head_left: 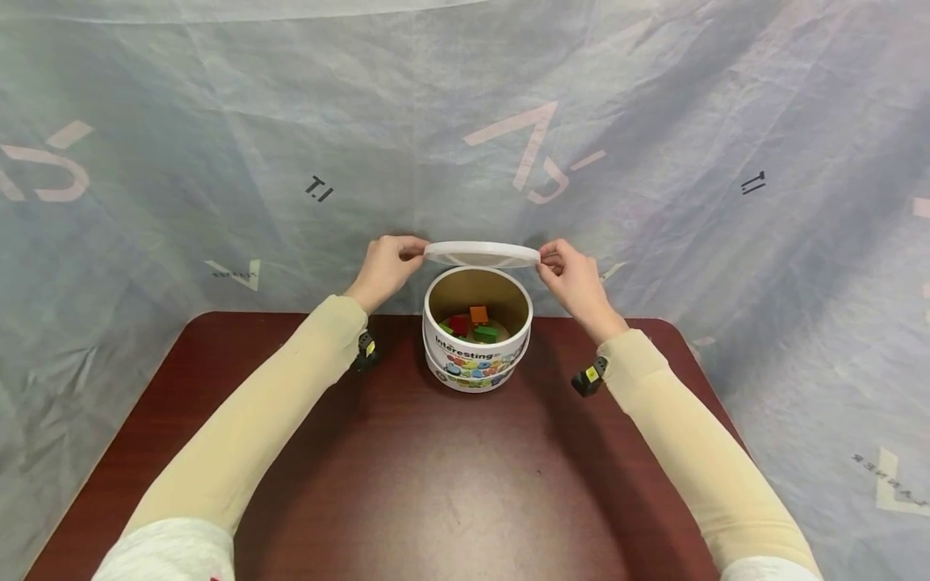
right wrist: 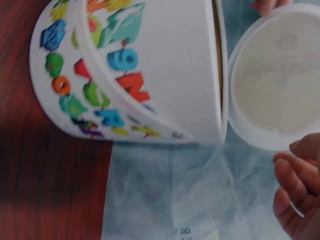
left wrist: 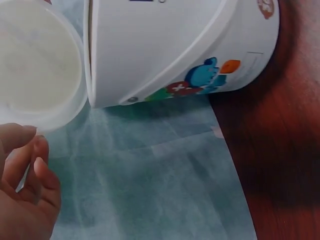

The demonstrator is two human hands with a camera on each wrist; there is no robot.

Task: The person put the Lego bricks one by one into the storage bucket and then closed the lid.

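Observation:
A round white lid (head_left: 483,254) is held up at the rear of a white bucket (head_left: 472,363), just above its rim. My left hand (head_left: 387,266) pinches the lid's left edge between thumb and fingers. At the opposite edge, my right hand (head_left: 570,278) pinches it the same way. The bucket stands upright, uncovered, with printed lettering and colourful pictures on its side. Inside lie several toy blocks, among them an orange block (head_left: 478,315), a red block (head_left: 458,325) and a green block (head_left: 485,333). Both wrist views show the lid's underside beside the bucket's rim.
The bucket stands near the back edge of a dark red-brown wooden table (head_left: 450,476). A grey printed cloth (head_left: 407,121) hangs close behind the table and along its sides. Small black devices are strapped at both wrists.

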